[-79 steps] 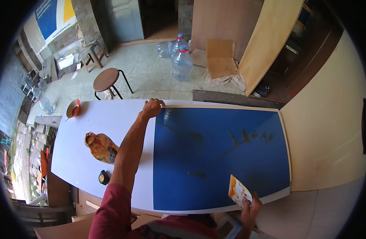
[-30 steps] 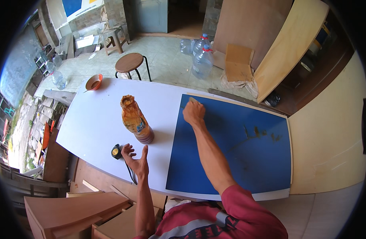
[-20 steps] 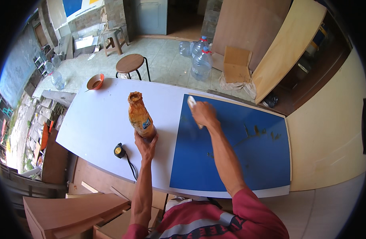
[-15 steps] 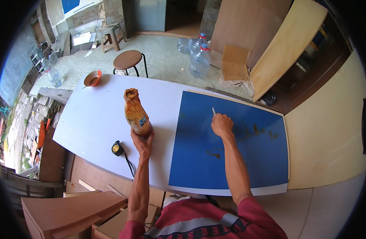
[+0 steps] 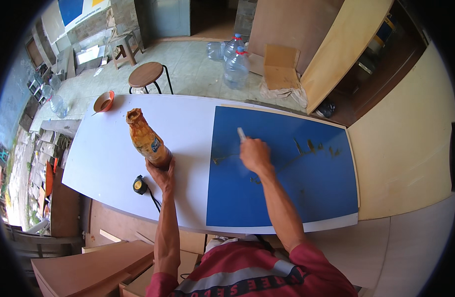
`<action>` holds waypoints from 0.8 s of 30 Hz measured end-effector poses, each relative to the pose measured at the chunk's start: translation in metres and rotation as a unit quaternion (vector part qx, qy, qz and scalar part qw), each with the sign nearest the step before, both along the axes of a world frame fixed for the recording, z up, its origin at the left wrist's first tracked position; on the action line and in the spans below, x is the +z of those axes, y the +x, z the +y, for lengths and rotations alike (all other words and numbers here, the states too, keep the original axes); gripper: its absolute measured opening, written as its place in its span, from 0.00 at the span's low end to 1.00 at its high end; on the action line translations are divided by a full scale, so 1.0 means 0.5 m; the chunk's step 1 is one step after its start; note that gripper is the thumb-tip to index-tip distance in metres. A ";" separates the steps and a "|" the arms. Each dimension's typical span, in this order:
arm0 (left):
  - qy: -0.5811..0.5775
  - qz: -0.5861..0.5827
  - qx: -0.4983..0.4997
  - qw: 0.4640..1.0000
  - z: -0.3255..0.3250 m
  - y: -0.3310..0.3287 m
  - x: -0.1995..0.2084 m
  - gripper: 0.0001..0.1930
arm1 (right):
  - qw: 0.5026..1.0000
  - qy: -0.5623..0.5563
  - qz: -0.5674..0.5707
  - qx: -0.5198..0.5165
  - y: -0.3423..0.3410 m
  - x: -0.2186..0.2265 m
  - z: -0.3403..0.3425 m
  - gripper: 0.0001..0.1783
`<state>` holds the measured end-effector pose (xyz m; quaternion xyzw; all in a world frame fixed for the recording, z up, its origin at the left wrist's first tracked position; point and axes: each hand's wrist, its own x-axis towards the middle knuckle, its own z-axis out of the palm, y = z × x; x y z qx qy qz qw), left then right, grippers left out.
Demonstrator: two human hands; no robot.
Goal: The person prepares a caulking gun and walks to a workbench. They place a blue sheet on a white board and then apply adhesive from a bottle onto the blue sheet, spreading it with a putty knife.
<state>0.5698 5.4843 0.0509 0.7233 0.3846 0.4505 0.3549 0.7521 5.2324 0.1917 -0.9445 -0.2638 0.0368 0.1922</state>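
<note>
My left hand [image 5: 160,174] is wrapped round the lower part of a bottle [image 5: 148,139] with a stained yellow-brown outside and a dark label. The bottle leans, its open mouth tipped away to the left, above the white tabletop. Over the blue sheet [image 5: 297,198], my right hand [image 5: 256,156] is closed on a small pale flat tool [image 5: 241,133], whose tip points away from me. Motion blurs this hand and tool, so contact with the sheet cannot be made out. Brown smears [image 5: 311,147] of a thick-looking substance mark the sheet.
The white table [image 5: 103,148] carries an orange bowl [image 5: 104,101] at its far left corner and a tape measure [image 5: 139,185] near my left forearm. Beyond it stand a round stool [image 5: 146,74] and large water bottles [image 5: 236,69]. Boards [image 5: 353,49] lean at the right.
My right hand and the tool have moved left across the blue sheet. My left hand has shifted the bottle left and tilted it further. The view has also shifted slightly.
</note>
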 end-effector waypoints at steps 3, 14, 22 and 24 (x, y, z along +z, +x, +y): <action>-0.004 -0.013 -0.013 1.000 -0.006 0.007 0.006 0.55 | 0.987 -0.071 -0.055 -0.136 0.059 -0.005 -0.125 0.13; 0.027 0.005 -0.024 0.999 0.018 0.010 -0.017 0.55 | 0.968 0.061 -0.010 0.242 -0.237 -0.019 0.149 0.09; -0.005 -0.026 -0.028 0.999 0.003 0.003 -0.003 0.56 | 0.989 -0.090 -0.049 -0.109 -0.116 0.035 -0.215 0.10; -0.002 -0.029 -0.031 0.999 0.004 0.008 -0.003 0.56 | 0.983 -0.108 -0.059 -0.140 -0.118 0.017 -0.216 0.09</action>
